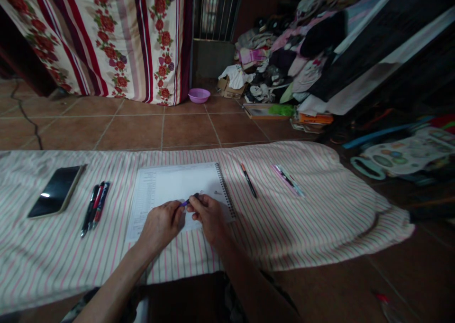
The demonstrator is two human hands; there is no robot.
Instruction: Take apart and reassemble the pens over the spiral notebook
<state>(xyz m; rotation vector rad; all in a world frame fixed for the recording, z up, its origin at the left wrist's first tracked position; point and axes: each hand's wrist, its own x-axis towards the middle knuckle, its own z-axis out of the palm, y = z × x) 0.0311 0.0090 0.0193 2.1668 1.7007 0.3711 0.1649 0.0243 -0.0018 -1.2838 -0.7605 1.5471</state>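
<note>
Both hands meet over the lower part of an open spiral notebook [181,180], whose coil runs down its right side. Between them is a slim purple pen [185,203] with a dark end. My left hand [161,221] pinches its purple part, fingers closed. My right hand [209,216] closes its fingers round the dark end; whether that is a cap or part of the barrel I cannot tell. The page is mostly white, with printed text along its left side and small dark marks near my right hand.
A phone [57,191] and several pens [95,207] lie left of the notebook on the striped cloth [302,233]. An orange-and-black pen [249,180] and a small bundle of pens [288,180] lie to the right. Beyond are a purple basin [199,95] and piled clothes [280,57].
</note>
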